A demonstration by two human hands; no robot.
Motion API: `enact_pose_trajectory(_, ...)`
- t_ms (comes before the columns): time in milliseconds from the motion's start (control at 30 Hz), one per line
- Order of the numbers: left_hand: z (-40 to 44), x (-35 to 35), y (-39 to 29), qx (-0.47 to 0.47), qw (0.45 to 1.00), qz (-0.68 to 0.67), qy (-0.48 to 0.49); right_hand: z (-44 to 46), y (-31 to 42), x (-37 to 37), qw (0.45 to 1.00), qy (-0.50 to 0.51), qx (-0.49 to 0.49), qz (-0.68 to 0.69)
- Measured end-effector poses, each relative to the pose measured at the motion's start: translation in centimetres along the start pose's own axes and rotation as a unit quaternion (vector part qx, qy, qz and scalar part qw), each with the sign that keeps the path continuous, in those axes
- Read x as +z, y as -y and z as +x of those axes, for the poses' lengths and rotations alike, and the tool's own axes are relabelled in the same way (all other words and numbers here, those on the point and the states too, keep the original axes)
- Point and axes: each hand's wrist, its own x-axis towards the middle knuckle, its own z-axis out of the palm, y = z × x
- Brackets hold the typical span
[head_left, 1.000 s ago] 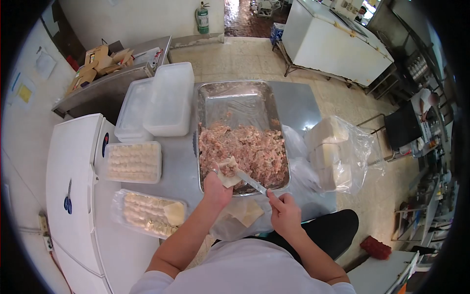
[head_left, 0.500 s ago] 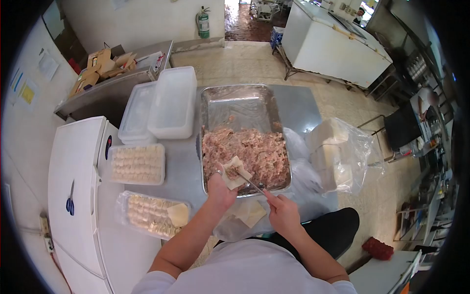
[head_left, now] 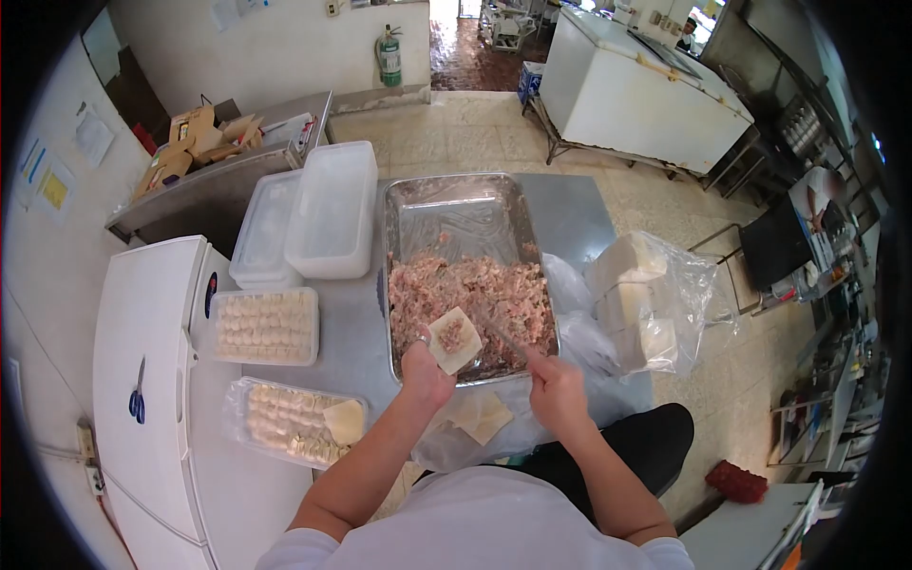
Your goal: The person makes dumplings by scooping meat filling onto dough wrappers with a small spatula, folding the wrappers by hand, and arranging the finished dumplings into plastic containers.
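Observation:
My left hand holds a square dumpling wrapper by its left edge, with a small dab of meat filling spread on it. My right hand is closed around a flat metal knife, its blade blurred over the meat. Under both hands stands a deep steel tray, its nearer part heaped with minced meat mixture. Loose wrappers lie on plastic just in front of me, between my forearms.
At left sit a tub of filled dumplings and another dumpling container with a wrapper on top. White lidded boxes stand behind them. Bagged wrapper stacks are at right on the steel table. A white fridge borders the left.
The knife has come off the wrapper and moved right and up over the meat. The wrapper now lies flatter in my left hand, showing the filling on it.

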Motion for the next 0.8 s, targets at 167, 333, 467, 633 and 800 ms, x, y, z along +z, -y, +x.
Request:
enact_pose_trajectory(167,0.1,0.6,0.1,-0.020,1.000,0.005,0.010,-0.6,0.3,0.8,0.996,0.031,-0.010,-0.082)
enact_pose_trajectory(333,0.3,0.4,0.2,-0.021,0.999,0.015,-0.029,1.0,-2.3,1.8,0.997,-0.001,0.061,-0.048)
enact_pose_trajectory(467,0.6,0.0,0.3,-0.025,0.999,0.013,-0.026,1.7,-6.0,1.4,0.987,0.077,0.143,-0.001)
enact_pose_trajectory(633,0.5,-0.2,-0.1,-0.022,0.999,0.024,0.020,-0.4,-5.6,-2.6,0.990,0.019,0.116,-0.077)
enact_pose_trajectory(800,1.2,-0.2,1.2,-0.042,0.997,0.015,0.057,-2.3,-0.5,-2.9,0.999,-0.034,0.021,-0.016)
